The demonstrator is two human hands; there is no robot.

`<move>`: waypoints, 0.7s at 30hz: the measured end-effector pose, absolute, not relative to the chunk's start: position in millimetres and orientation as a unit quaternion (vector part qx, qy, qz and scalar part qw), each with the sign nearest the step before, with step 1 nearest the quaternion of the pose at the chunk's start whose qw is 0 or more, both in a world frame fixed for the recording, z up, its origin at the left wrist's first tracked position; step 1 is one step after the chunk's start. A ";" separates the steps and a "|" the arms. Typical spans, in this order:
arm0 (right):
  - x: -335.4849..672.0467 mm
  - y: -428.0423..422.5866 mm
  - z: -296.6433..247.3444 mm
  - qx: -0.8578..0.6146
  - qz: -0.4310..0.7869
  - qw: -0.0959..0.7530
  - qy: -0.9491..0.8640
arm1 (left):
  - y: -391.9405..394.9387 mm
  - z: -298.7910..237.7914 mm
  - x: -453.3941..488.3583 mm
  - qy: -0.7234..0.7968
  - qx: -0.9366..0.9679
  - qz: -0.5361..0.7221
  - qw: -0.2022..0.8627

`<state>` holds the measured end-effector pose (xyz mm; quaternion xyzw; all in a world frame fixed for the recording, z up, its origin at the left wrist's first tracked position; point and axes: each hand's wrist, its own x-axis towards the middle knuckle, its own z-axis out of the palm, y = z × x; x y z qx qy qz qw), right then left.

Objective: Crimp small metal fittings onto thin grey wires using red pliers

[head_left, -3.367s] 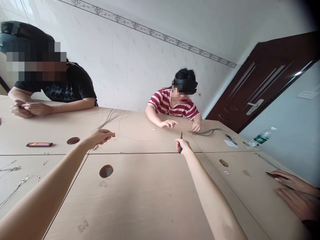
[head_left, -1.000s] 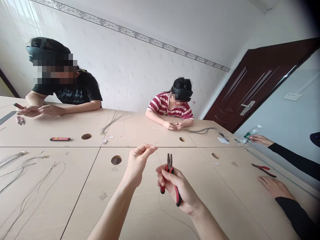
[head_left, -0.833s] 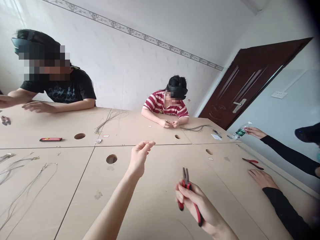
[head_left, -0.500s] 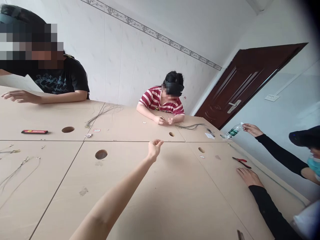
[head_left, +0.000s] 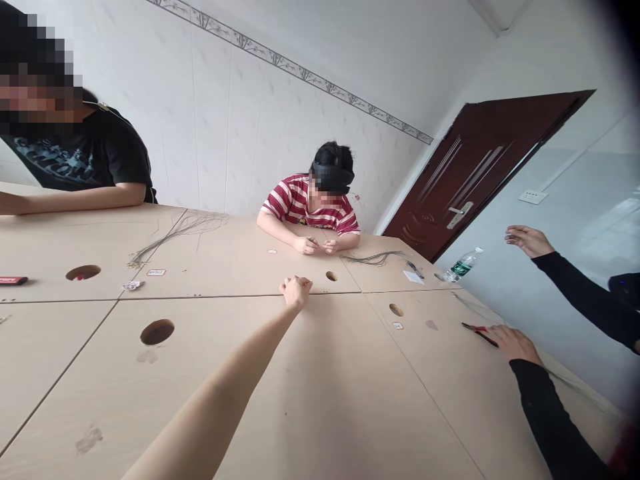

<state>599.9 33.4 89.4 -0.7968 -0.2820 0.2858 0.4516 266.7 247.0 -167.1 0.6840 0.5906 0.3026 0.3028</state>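
Observation:
My left hand [head_left: 297,292] is stretched far out over the wooden table [head_left: 320,373], near the seam between the boards. Its fingers are curled together, and whatever they may hold is too small to make out. A round hole [head_left: 331,276] lies just to its right, close to the forearms of the person in the striped shirt. My right hand is out of the picture.
Wire bundles [head_left: 163,241] and grey wires [head_left: 375,257] lie across the far side. At right, a co-worker's hand [head_left: 515,343] rests by red-handled pliers [head_left: 481,333]; a water bottle [head_left: 463,265] stands beyond. Another person [head_left: 75,153] sits at far left.
My left hand has moved slightly left and turned more palm-down. The co-worker at right has let go of the bottle, and that person's other hand now touches the pliers. The view has shifted.

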 end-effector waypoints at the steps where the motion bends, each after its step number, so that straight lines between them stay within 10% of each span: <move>1: 607.9 51.4 100.7 -0.799 0.261 0.458 -0.290 | 249.8 -168.7 269.3 0.590 0.691 0.296 0.293; 21: 632.3 122.0 131.3 -0.781 0.073 0.501 -0.366 | 243.0 -184.4 261.3 0.512 0.804 0.235 0.191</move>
